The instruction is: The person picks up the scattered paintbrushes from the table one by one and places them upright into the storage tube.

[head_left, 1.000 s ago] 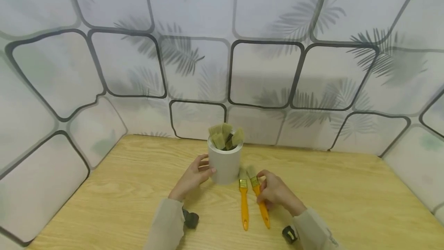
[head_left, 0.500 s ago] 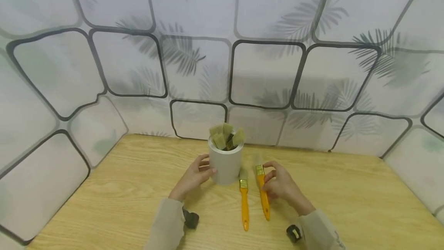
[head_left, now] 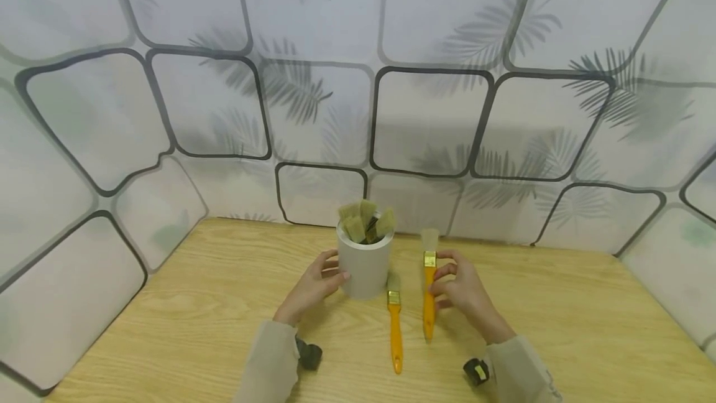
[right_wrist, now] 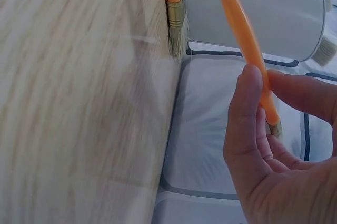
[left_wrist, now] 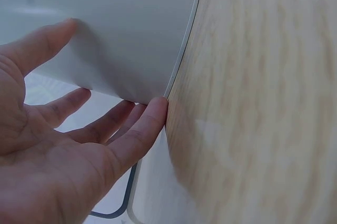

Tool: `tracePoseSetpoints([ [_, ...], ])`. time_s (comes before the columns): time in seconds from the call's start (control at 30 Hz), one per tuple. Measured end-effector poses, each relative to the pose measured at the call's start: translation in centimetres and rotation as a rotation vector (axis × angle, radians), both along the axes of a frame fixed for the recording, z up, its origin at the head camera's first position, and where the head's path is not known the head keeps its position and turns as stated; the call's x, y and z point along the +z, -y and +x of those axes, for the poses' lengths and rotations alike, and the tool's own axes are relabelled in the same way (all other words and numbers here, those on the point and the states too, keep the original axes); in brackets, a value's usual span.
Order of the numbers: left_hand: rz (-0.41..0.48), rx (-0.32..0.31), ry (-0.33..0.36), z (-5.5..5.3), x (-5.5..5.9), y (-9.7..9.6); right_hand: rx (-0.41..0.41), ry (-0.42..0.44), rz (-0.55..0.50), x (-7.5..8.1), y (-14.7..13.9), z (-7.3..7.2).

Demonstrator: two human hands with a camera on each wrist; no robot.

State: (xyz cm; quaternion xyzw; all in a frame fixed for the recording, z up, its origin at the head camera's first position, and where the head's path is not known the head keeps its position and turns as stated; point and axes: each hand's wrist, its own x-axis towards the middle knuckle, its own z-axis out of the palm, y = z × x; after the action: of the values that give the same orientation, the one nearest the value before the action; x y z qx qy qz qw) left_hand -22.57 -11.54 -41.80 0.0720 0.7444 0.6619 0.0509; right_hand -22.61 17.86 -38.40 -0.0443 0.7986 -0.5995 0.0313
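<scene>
A white cylindrical cup [head_left: 365,269] stands upright on the table, bristle ends of several paintbrushes [head_left: 355,227] poking out of its top. My left hand [head_left: 312,288] rests against the cup's left side; in the left wrist view its fingertips [left_wrist: 156,107] touch near the base, fingers only slightly bent. My right hand [head_left: 463,288] pinches an orange-handled paintbrush [head_left: 429,297] between thumb and fingers, bristles up, lifted off the table. Another orange-handled paintbrush [head_left: 395,334] lies just right of the cup, bristles toward it. In the right wrist view the held brush's bristles are mostly hidden behind the fingers.
The wooden table [head_left: 224,303] spreads out around the cup and hands. Behind and at the sides hangs a pale wall covering [head_left: 427,117] with dark outlines and leaf prints. Black wrist devices [head_left: 477,372] sit below the sleeves.
My right hand has lifted its paintbrush from the table, moving it up and a little right and turning it more upright. The left hand and the cup stay in place.
</scene>
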Motion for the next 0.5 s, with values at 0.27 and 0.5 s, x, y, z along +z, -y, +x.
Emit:
tracePoseSetpoints([
  [0.27, -0.003, 0.004, -0.001, 0.1, 0.0, 0.0, -0.061, -0.016, -0.048, 0.6, -0.1, -0.2],
  [0.5, -0.012, 0.006, -0.006, -0.1, -0.1, 0.0, -0.078, -0.036, -0.101, 1.4, -0.3, -0.4],
])
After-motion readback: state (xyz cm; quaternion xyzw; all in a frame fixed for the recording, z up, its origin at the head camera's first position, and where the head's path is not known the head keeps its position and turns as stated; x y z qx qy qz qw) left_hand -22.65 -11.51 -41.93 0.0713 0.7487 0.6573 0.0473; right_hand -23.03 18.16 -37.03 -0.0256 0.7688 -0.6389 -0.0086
